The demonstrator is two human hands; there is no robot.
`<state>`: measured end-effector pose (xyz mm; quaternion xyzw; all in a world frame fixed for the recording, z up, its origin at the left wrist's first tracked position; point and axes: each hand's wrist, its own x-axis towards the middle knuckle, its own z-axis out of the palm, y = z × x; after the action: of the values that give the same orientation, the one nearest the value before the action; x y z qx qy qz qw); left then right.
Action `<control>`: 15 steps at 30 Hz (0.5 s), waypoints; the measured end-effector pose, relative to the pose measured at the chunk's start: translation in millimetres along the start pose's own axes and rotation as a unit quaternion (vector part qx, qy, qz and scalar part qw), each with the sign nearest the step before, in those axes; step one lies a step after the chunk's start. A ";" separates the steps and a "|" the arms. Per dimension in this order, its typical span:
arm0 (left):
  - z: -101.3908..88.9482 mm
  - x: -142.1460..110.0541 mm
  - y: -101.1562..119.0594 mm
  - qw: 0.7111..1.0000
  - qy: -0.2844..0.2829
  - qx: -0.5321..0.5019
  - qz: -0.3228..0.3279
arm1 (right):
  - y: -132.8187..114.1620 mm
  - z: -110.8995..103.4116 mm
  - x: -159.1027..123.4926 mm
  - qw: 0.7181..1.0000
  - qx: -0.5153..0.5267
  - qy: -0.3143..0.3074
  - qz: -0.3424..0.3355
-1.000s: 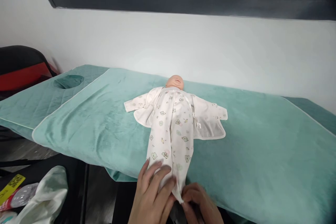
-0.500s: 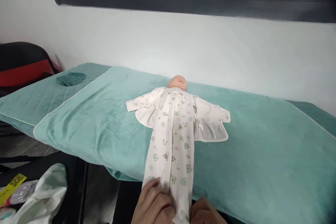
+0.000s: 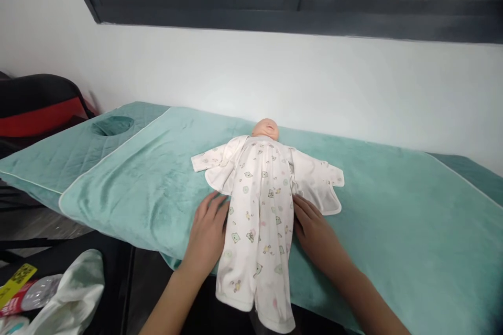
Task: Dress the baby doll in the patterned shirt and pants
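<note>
A baby doll [image 3: 266, 129] lies on its back, only its head showing. White patterned baby trousers [image 3: 259, 220] lie lengthwise over its body, the leg ends hanging past the bed's near edge. Under them a white baby jacket [image 3: 314, 175] is spread, sleeves out to both sides. My left hand [image 3: 207, 227] rests at the trousers' left side, fingers stretched forward. At the right side, just below the jacket flap, lies my right hand [image 3: 316, 233], its fingers extended too. Both touch or nearly touch the trousers' edges; the fingertips are partly hidden.
A green cover [image 3: 393, 230] drapes the bed, which has a face hole [image 3: 113, 125] at the left. At lower left a black seat holds a plastic bottle [image 3: 41, 292] and a white-green cloth [image 3: 76, 290]. A red-black chair [image 3: 39, 115] stands by the wall [image 3: 251, 73].
Both hands have left the trousers' leg ends and moved forward to their sides. The leg ends now lie spread apart. The view has tilted up slightly.
</note>
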<state>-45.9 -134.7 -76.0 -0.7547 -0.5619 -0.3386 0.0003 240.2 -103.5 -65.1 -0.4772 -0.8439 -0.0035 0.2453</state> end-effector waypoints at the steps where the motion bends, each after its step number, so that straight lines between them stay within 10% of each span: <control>1: 3.9 6.9 1.4 1.000 -0.011 -0.014 0.017 | 0.9 4.2 9.5 1.000 -0.008 -0.017 -0.023; 15: 1.5 34.6 28.2 0.981 -0.048 -0.186 0.013 | -27.1 5.2 24.6 0.992 0.102 -0.059 -0.034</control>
<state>-16.5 -115.2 -48.8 -0.7641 -0.4788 -0.4003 -0.1630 205.8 -97.2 -53.3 -0.4198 -0.8687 0.1028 0.2421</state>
